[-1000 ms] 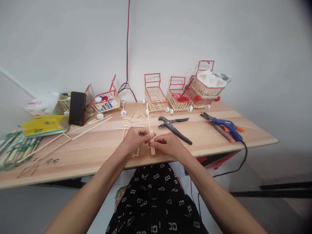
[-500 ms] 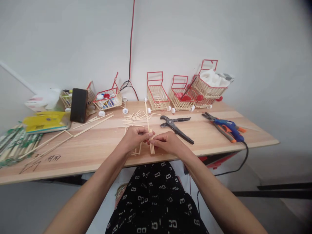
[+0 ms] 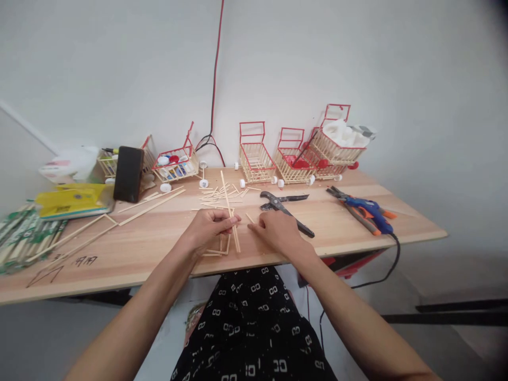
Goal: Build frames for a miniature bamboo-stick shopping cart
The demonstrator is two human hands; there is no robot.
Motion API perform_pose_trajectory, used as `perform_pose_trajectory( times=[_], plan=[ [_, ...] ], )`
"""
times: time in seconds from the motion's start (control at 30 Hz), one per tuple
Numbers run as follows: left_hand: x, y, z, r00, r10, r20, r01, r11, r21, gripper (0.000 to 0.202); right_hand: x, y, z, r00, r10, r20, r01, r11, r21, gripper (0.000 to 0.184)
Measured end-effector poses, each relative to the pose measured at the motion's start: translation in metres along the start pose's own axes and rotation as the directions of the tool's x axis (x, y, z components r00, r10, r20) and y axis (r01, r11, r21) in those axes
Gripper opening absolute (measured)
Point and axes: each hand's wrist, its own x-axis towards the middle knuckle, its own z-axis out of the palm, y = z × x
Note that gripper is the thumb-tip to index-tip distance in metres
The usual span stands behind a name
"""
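Observation:
My left hand (image 3: 214, 228) is closed, pinching thin wooden sticks (image 3: 228, 203) between thumb and fingers: a long one slanting away from me, with at least one shorter piece beside it. My right hand (image 3: 278, 228) lies low over the table, fingers curled, with the end of a short wooden stick (image 3: 250, 217) poking out at its fingertips; the rest is hidden. Beneath my left hand is a small frame of joined sticks (image 3: 228, 244), partly covered. Just beyond my hands lies a pile of short cut sticks (image 3: 216, 194). Black-handled cutters (image 3: 291, 216) rest beside my right hand.
Small stick-built shopping carts (image 3: 256, 161) with red trim line the wall. To the right lie pliers and a blue glue gun (image 3: 375, 211) with a cord. At left are a phone (image 3: 129, 173), a yellow packet (image 3: 73, 200) and green-wrapped stick bundles (image 3: 24, 238).
My hands have parted; the right has moved right, carrying a short stick away from the bunch. The long stick in my left hand now leans further left. The view has shifted slightly.

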Motion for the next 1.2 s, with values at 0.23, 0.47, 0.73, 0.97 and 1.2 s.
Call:
perform_pose_trajectory(
  times=[0.23,0.47,0.73,0.97,1.2],
  plan=[
    [-0.003,-0.004,-0.005,0.994,-0.102,0.031,0.104,0.990,-0.099,0.040,0.020,0.075,-0.011,0.987,-0.102,-0.127,0.097,0.994,-0.041,0.072],
    [-0.009,-0.004,0.000,0.973,-0.207,0.106,0.226,0.951,-0.213,0.035,0.033,0.108,-0.011,0.978,-0.181,0.101,0.197,0.963,-0.181,0.056],
    [-0.010,-0.003,0.003,0.965,-0.235,0.118,0.255,0.945,-0.204,0.031,0.022,0.106,-0.011,0.988,-0.151,-0.035,0.136,0.951,-0.278,0.039],
    [-0.009,-0.001,0.010,0.984,-0.104,0.147,0.129,0.978,-0.166,0.030,-0.011,0.120,-0.032,0.969,-0.089,0.229,-0.090,0.739,0.668,0.066],
    [-0.018,0.016,0.033,0.934,-0.126,0.335,0.176,0.977,-0.124,0.021,-0.060,0.113,-0.036,0.885,-0.202,0.419,-0.264,0.523,0.811,0.068]
  ],
)
